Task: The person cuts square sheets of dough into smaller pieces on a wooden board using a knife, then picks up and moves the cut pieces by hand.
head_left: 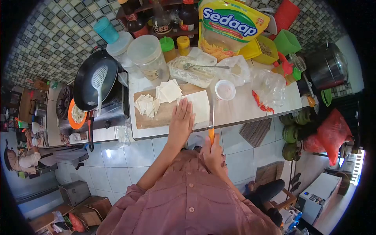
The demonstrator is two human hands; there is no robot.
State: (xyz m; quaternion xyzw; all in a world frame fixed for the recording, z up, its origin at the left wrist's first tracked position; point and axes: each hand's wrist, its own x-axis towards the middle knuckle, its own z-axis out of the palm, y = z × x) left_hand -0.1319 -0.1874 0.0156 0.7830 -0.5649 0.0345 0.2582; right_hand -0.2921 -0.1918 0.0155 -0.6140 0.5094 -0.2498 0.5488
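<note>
My left hand [182,116] lies flat with fingers stretched out on the left edge of a pale dough sheet [200,102]. The sheet rests on a wooden cutting board [159,120]. My right hand [212,154] is wrapped round the orange handle of a knife [212,117], whose blade points away from me along the sheet's right edge. Left of the sheet, square dough wrappers [171,91] sit stacked, and smaller cut dough pieces [147,106] lie in a loose pile. A small white cup [225,90] with pale contents stands just right of the blade.
A black frying pan [84,94] holding a white slotted turner [99,80] is on the stove at left, beside an orange plate [74,121]. Behind the board stand clear tubs [147,51] and a floury tray [201,80] with a spoon. Red chillies [261,102] lie at right.
</note>
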